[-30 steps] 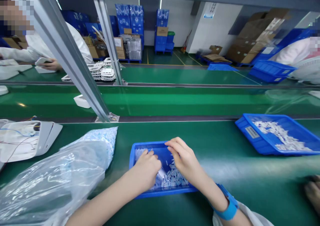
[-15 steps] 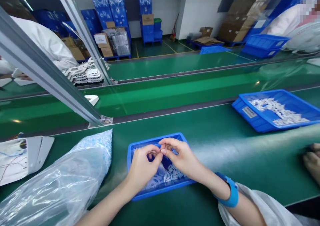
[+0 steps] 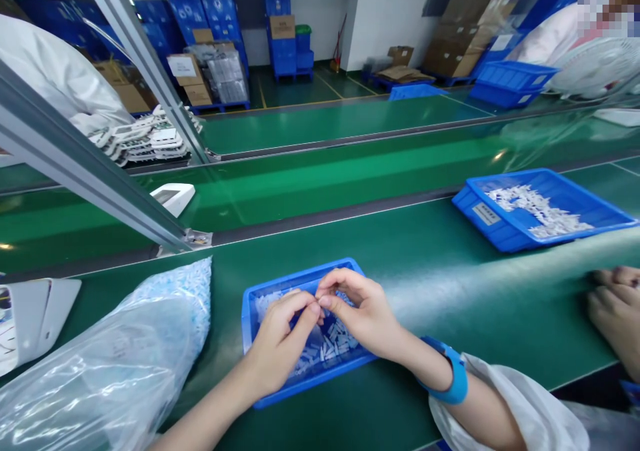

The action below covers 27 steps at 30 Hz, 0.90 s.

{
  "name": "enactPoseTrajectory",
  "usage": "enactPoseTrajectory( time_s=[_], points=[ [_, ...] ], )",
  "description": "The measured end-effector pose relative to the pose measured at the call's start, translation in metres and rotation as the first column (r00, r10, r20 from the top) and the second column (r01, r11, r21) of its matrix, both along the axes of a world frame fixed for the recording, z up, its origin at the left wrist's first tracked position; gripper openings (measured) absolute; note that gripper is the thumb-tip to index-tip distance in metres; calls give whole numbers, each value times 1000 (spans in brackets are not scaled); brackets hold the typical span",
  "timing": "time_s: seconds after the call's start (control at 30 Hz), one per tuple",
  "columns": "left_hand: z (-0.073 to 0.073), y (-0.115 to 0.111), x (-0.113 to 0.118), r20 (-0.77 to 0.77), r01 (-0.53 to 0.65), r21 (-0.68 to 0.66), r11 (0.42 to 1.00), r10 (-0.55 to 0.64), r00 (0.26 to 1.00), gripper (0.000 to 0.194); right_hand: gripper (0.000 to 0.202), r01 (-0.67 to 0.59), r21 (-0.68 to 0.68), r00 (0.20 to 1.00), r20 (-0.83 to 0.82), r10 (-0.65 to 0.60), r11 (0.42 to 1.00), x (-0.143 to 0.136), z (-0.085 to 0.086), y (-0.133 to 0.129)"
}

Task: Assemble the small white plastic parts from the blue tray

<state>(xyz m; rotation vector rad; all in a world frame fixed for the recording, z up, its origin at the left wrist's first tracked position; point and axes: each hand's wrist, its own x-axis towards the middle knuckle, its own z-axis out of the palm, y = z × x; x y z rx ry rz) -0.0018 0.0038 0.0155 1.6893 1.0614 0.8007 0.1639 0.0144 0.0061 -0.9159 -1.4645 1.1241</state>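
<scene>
Pinching right over a small rectangular blue plastic tray (image 3: pixel 300 398), both hands have thumb and fingertips together: left hand (image 3: pixel 280 348) and right hand (image 3: pixel 365 314) meet tip to tip. Can't tell if they're clamped on a piece, it's too small to see. Loose small white plastic pieces (image 3: pixel 337 341) lie in the tray, mostly at 5 o'clock from the grip, with more around 9. Big clear plastic bag with pale blue-white contents (image 3: pixel 125 364) sits between 8 and 9. Bigger blue plastic tray of white bits (image 3: pixel 515 241) is at 2, and another person's hand (image 3: pixel 617 314) rests near 3, well apart.
</scene>
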Motion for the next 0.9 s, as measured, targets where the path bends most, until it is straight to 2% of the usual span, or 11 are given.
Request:
enactPoseTrajectory(
  time_s=[0.2,0.47,0.53,0.67,0.9],
  points=[
    [4,-3,-5,96,19,-14,1000,-17,995,32,3,-53,-64,981,-190,39,997,1,3,6],
    [5,-3,-7,159,63,121,991,-82,984,28,4,-109,-22,980,-169,103,994,5,9,-3],
    [5,-3,-7,154,65,153,986,-89,984,26,4,-120,-75,971,-216,101,990,4,9,-7],
    [4,-3,-7,124,56,207,977,-83,989,22,19,-136,-178,944,-320,73,975,1,7,-11],
    [2,-5,-6,121,66,308,949,-108,987,12,27,-167,-90,924,-363,124,982,-2,13,-12]
  ],
)
